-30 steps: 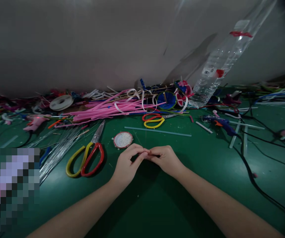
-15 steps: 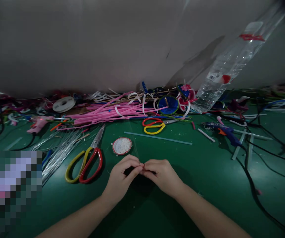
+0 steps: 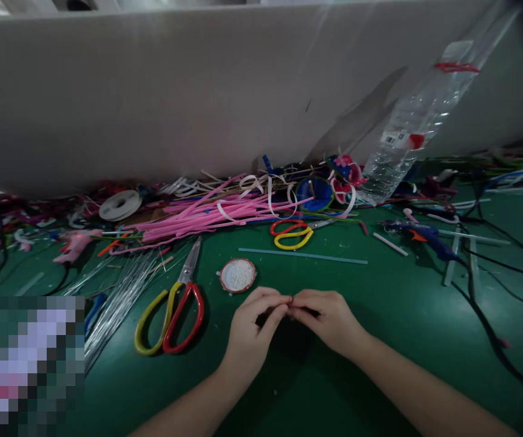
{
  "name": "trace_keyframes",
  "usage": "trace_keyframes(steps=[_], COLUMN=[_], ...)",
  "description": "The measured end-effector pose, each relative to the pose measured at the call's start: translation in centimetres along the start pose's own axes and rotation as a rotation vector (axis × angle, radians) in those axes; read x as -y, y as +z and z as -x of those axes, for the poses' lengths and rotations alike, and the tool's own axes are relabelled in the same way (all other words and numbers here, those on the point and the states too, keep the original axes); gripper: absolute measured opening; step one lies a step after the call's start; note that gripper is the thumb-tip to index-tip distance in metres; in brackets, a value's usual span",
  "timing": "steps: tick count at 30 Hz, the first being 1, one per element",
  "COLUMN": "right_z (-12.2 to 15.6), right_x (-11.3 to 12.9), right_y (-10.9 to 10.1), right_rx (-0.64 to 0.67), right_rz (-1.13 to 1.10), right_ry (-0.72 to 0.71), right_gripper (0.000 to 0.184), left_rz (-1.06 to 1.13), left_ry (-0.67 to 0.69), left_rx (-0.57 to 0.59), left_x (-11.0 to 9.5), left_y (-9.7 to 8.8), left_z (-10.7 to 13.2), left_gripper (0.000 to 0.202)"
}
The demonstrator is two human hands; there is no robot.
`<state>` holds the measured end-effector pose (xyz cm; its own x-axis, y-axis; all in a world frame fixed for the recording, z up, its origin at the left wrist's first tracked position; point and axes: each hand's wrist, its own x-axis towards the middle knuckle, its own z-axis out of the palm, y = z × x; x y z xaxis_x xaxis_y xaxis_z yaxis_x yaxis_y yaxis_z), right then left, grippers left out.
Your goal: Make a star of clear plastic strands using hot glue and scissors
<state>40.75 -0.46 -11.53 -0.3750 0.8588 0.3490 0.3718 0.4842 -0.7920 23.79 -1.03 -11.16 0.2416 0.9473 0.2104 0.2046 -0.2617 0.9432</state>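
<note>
Head view: fingers of left hand [image 3: 249, 331] and right hand [image 3: 332, 321] pinched together on a tiny red piece [image 3: 290, 300] low over the green bench [image 3: 380, 315], at 4 o'clock from the bead-filled lid [image 3: 238, 275]; probably easily dropped and lost among the clutter through a slackened pinch.

Our two bare hands meet fingertip to fingertip, low in the middle of the frame.

Our bare left hand [image 3: 251, 328] rises from the bottom edge left of centre, its forearm slanting up and to the right, the back of the hand towards us, thumb and forefinger pinched together and pointing right. Our bare right hand [image 3: 330, 320] comes in from the lower right corner, its forearm slanting up and to the left, knuckles up, fingers curled under, thumb and forefinger pinched and pointing left. The fingertips [image 3: 284, 301] of both hands touch; the wrists stand well apart.
</note>
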Motion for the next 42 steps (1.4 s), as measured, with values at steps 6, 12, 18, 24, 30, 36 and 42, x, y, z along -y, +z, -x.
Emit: trace_keyframes(steps=[6, 12, 18, 24, 30, 36, 42], right_z=[-0.14, 0.07, 0.25, 0.56, 0.48, 0.31, 0.43], right_x=[-0.49, -0.92, -0.45, -0.32, -0.36, -0.36, -0.29], right_y=[0.14, 0.22, 0.20, 0.54, 0.49, 0.47, 0.45], right_rx=[0.051, 0.079, 0.075, 0.130, 0.101, 0.121, 0.109], right_rz=[0.087, 0.134, 0.221, 0.376, 0.401, 0.433, 0.495], right_ry=[0.109, 0.042, -0.014, -0.078, -0.134, -0.128, -0.156], right_gripper=[0.013, 0.020, 0.020, 0.020, 0.022, 0.022, 0.022], left_rz=[-0.041, -0.054, -0.102, -0.108, -0.124, -0.148, -0.218], left_ry=[-0.028, 0.021, 0.123, 0.197, 0.213, 0.187, 0.231], left_rx=[-0.037, 0.030, 0.018, -0.024, -0.049, -0.074, -0.056], left_x=[0.26, 0.12, 0.24, 0.20, 0.16, 0.42, 0.37], left_y=[-0.18, 0.31, 0.32, 0.12, 0.10, 0.17, 0.06], left_z=[-0.06, -0.44, -0.43, -0.12, 0.12, 0.09, 0.38], left_gripper=[0.020, 0.016, 0.011, 0.008, 0.007, 0.007, 0.008])
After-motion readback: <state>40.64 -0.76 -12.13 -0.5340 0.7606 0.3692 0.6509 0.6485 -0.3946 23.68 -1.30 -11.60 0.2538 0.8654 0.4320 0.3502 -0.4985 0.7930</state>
